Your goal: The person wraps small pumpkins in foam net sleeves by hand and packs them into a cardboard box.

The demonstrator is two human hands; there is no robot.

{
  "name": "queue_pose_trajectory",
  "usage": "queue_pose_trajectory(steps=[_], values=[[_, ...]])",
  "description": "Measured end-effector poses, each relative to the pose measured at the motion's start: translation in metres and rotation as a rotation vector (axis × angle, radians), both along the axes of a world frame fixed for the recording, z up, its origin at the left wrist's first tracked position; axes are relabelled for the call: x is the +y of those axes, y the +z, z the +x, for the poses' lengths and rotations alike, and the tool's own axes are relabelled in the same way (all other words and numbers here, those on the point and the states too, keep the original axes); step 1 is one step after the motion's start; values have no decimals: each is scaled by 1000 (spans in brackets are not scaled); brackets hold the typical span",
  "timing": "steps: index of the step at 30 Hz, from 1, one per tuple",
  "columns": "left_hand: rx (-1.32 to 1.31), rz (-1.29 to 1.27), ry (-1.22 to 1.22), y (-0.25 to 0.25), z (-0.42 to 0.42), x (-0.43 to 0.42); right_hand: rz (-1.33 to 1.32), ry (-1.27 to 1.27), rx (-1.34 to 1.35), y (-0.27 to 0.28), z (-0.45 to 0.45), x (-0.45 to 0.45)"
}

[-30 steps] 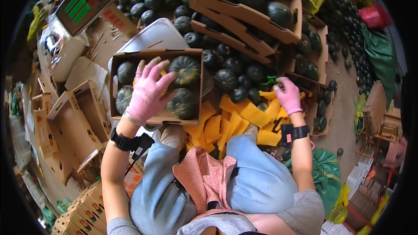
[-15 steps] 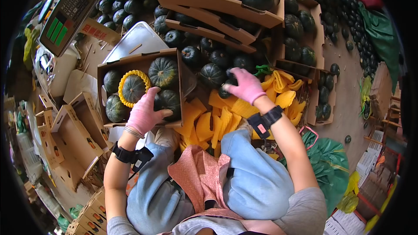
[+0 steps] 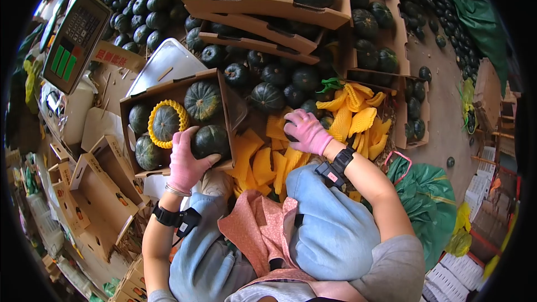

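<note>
The left hand [image 3: 187, 163] is half open, thumb and fingers spread at the near edge of the cardboard box [image 3: 226, 100]; whether it grips the box wall or touches the lower right squash [image 3: 210, 141] is hard to tell. In the box, a yellow foam ring [image 3: 151, 126] circles the middle squash [image 3: 166, 123]. The right hand [image 3: 309, 133] curls over a small dark squash [image 3: 290, 134], mostly hidden by the fingers, above yellow foam nets [image 3: 262, 166]. The stacked boxes [image 3: 263, 10] are cut off at the top.
</note>
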State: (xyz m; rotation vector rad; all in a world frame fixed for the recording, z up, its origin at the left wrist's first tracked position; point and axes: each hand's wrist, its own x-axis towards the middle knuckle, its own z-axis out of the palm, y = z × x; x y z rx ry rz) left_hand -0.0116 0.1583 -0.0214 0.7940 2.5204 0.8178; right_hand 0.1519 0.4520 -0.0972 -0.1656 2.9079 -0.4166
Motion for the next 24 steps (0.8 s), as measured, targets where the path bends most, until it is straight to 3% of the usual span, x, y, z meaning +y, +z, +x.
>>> queue_pose_trajectory(steps=[5,12,16,18,20,22,23,24], values=[[-182,71,36,-5,-3,0,42,-38,-146,1,-1,-1],[-181,138,7,-13,-1,-4,-22,-57,9,4,-4,3],[-226,167,23,-19,-2,-7,-182,-554,373,-6,-30,31],[-221,167,23,-19,-2,-7,-140,-688,478,-1,-42,48],[-203,179,9,-23,-3,-8,-28,-888,377,-10,-42,64],[-237,197,16,-22,-2,-6,-209,-1095,313,-29,-30,78],[-242,204,15,-23,-2,-7,-233,-1049,318,-39,-19,85],[-248,211,16,-23,-2,-8,-349,-1181,76,-16,-14,81]])
